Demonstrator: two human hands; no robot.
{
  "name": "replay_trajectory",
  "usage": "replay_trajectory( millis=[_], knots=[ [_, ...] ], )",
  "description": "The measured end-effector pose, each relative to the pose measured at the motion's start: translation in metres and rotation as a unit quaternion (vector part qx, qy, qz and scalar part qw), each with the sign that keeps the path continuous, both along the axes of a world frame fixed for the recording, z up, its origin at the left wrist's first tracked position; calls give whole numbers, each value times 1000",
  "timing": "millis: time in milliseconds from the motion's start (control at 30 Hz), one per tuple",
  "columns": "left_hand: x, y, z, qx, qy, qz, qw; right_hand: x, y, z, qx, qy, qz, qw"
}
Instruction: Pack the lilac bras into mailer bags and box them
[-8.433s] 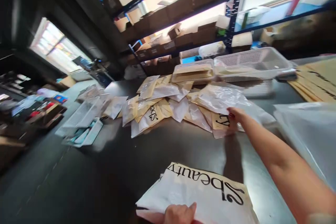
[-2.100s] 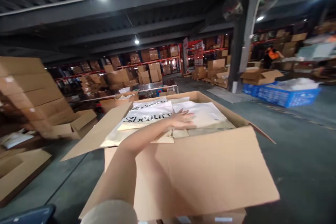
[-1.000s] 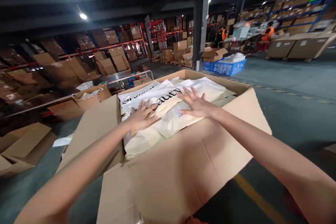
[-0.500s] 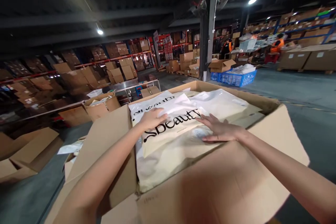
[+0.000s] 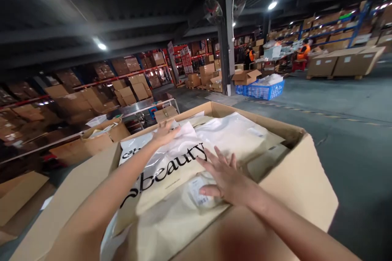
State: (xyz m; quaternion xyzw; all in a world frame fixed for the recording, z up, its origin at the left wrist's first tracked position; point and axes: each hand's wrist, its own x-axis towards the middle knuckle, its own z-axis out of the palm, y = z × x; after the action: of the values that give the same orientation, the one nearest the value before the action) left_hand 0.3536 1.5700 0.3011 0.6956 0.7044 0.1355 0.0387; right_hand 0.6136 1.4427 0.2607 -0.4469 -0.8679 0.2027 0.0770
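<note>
Leftmost, we see stacked cardboard boxes (image 5: 92,98) along red racking. Nearer, our left hand (image 5: 165,132) reaches over the big open carton (image 5: 300,179), palm down and fingers loosely spread, resting on a white poly mailer (image 5: 165,167) printed "beauty" that lies on top of the pile inside. Just right of it, our right hand (image 5: 225,177) lies open and flat, fingers splayed, on a cream mailer (image 5: 171,220) with a small barcode label (image 5: 197,191) beside the thumb; neither hand grips anything. More pale mailers (image 5: 235,134) fill the carton's far side. Farther right, a blue crate (image 5: 263,89) stands on the floor, and a person in an orange vest (image 5: 303,51) is near long boxes.
</note>
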Motion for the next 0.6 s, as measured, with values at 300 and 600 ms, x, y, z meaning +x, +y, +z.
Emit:
replay_trajectory(
  millis=[300,600],
  knots=[
    [74,14,-44,-97,70,-100,988,52,-11,-26,408,194,21,892],
    [37,-87,8,6,-29,-81,996,107,6,-49,384,193,-44,902]
  ],
)
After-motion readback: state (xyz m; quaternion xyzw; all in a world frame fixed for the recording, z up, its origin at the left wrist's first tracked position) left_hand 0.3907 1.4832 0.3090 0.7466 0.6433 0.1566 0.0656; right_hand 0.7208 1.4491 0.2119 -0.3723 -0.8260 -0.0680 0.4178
